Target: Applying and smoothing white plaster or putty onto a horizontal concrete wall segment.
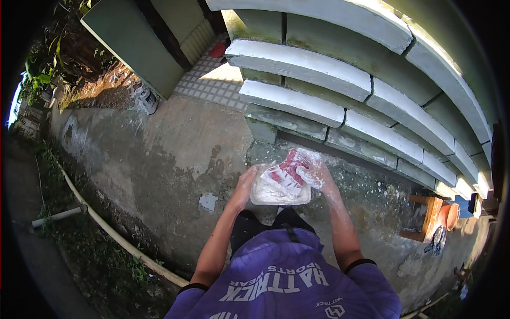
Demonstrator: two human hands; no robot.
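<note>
A pale, shallow tub (281, 202) with rounded corners is held in front of my body. Thick white paste (268, 190) lies in it. My left hand (245, 184) is closed around the tub's left side. At the far right of the tub, my right hand (315, 170), coated in white, grips a flat red piece (290, 167) smeared with white. This piece lies over the paste; whether it is a cloth, a sponge or a scraper I cannot tell. White specks also mark my right forearm.
Ahead and to the right rises a grey-green wall with stepped, white-coated ledges (297, 61). A white bucket (145, 100) stands near a green door panel (133, 45). At right is a wooden stool-like stand (425, 218). A long pipe (122, 242) runs along the left.
</note>
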